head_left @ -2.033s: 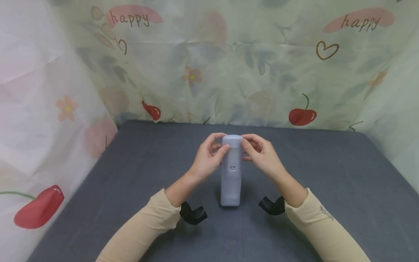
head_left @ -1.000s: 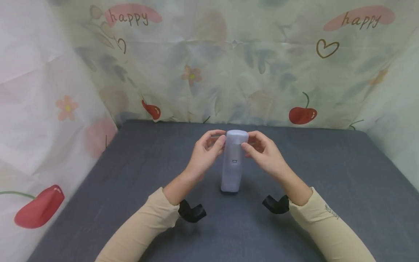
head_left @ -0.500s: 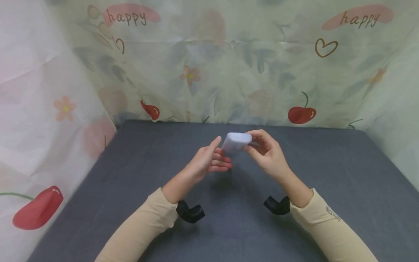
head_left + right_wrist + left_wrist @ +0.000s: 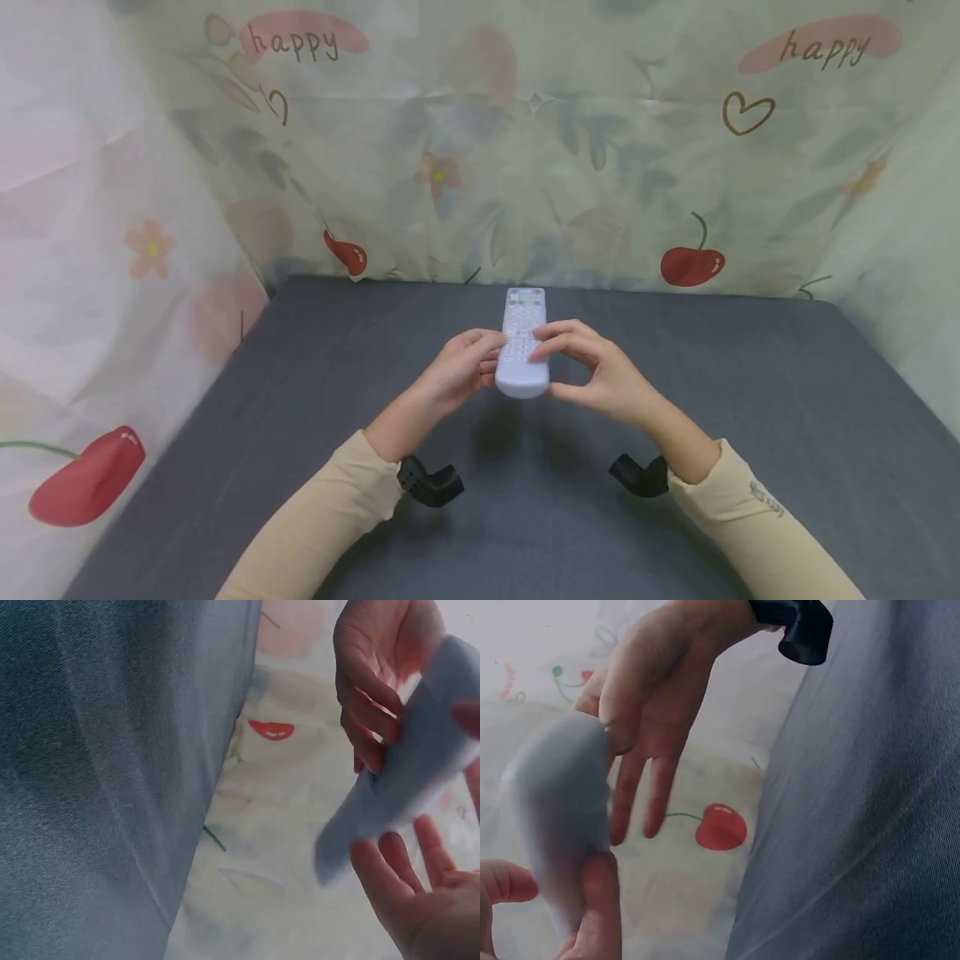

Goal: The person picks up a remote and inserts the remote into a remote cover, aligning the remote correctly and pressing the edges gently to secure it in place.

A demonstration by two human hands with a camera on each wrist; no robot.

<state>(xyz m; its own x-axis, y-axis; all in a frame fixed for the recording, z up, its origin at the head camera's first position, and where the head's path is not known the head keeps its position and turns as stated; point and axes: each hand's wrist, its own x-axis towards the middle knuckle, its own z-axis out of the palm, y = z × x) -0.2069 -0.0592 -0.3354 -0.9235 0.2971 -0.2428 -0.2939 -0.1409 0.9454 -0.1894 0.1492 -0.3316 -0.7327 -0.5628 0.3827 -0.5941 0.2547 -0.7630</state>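
A pale, off-white remote control is held above the dark table, its button face up and its rounded end nearest me. On its left edge, the left hand grips it between thumb and fingers. My right hand has fingertips over the top face and the thumb at the right edge near the rounded end. The left wrist view shows the remote's smooth rounded end, with the right hand beside it, two fingers extended. In the right wrist view, the left hand's fingers lie against the remote's underside, partly blurred.
A dark grey cloth covers the table. Patterned curtain sheets with cherries and flowers hang behind and at both sides. Black camera mounts sit on both wrists, low over the table.
The remote control stood upright with its back toward me. It has tipped and turned until its buttons face up. Half a second ago the left hand's fingers were extended; now they grip the left edge.
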